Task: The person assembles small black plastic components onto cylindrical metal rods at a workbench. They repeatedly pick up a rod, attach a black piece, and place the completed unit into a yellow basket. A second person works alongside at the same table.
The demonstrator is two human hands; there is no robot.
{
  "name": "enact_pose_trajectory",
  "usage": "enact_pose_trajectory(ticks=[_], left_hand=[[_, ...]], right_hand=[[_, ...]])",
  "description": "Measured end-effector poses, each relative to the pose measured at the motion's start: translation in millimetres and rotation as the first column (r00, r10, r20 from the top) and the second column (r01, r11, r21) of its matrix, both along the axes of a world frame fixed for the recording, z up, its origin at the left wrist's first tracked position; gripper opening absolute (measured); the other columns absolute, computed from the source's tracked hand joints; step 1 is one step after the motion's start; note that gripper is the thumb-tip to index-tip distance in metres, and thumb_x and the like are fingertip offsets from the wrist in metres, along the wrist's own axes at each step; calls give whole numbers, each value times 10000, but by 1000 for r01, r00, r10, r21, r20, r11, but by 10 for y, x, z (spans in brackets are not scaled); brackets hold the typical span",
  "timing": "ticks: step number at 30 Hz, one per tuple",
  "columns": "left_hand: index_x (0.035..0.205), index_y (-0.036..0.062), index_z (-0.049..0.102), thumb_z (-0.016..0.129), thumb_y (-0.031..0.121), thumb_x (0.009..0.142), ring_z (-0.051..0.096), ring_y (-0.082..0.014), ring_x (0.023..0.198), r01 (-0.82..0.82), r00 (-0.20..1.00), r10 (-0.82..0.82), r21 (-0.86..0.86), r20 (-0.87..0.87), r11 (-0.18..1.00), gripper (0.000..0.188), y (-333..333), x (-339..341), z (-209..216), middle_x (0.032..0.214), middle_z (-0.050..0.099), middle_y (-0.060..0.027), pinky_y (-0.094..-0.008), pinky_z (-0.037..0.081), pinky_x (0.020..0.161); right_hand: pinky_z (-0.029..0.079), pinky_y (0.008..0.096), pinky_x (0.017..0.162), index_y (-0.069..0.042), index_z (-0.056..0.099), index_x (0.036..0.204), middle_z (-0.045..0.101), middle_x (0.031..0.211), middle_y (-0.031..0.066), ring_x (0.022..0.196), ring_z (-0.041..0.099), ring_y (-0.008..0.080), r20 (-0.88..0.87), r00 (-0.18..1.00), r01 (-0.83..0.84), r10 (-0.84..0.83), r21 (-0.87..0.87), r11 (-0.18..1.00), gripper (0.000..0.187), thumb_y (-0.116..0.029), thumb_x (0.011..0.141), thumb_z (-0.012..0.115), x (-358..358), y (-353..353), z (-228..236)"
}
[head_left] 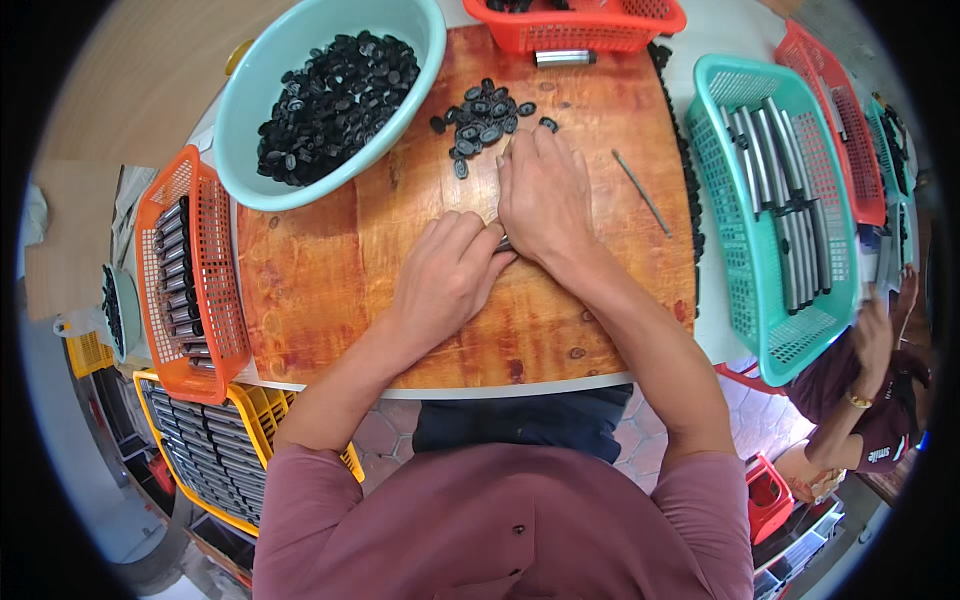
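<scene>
Both hands meet at the middle of the wooden board [330, 320]. My left hand [450, 265] is closed, thumb and fingers pinching a grey tube-like piece [505, 244], of which only a short bit shows between the hands. My right hand [545, 190] lies just above and right of it, back up, fingers curled down toward the board; what is under its palm is hidden. Beyond its fingertips lies a loose pile of small black oval caps [490, 132], with a single cap [548, 124] close by the knuckles.
A pale blue basin [232, 150] full of black caps stands far left. A thin rod [640, 192] and a silver tube [565, 58] lie on the board. Tubes fill an orange basket [215, 300] at left and a green basket [750, 300] at right. Another person [860, 400] sits at right.
</scene>
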State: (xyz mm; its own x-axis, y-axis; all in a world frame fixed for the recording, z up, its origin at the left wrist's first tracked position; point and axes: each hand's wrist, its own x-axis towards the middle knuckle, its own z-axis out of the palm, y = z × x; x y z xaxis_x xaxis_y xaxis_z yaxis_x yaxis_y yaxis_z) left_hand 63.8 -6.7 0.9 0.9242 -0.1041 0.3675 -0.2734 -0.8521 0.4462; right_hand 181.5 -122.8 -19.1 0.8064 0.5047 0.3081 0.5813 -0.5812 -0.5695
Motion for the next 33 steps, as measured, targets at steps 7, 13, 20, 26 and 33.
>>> enact_pose_trajectory(ticks=[7,13,20,26,33], left_hand=[[1022,36,645,773,225,833,620,-326,874,-38,999,37,42,30,998,296,62,-49,-132,932,606,-140,-433,511,761],[1359,12,544,697,208,947,677,-300,889,-265,960,167,-532,-226,804,482,29,-244,224,1091,657,-173,-408,542,773],[1459,-7,519,732,183,954,659,-120,887,-527,850,178,-793,-496,306,580,641,-1345,910,1099,690,-72,-286,556,776],[1534,67,401,735,230,908,678,-199,824,-820,482,861,-429,-161,378,729,1922,-2304,1394,923,696,-122,-389,557,786],[1472,34,423,665,241,876,747,-335,951,-972,18,984,226,-177,58,675,3422,-3080,994,1076,704,-293,-411,604,753]], right_hand=[[464,412,768,-7,600,890,583,878,103,822,556,244,-328,942,140,69,572,808,267,-257,981,619,107,26,-413],[328,289,617,-43,514,820,425,760,-23,707,388,92,-374,926,179,60,573,800,348,-277,1077,538,150,-107,-108],[306,277,600,-59,494,809,388,747,-41,684,354,74,-349,930,102,115,547,831,322,-227,1076,558,177,-127,-224],[348,265,616,-52,533,824,436,755,-28,692,403,80,-426,896,114,126,496,861,308,-232,1071,566,119,-112,-191],[383,271,652,-29,564,849,472,771,-6,719,439,91,-417,894,61,163,473,879,285,-219,1060,574,127,-113,-194]])
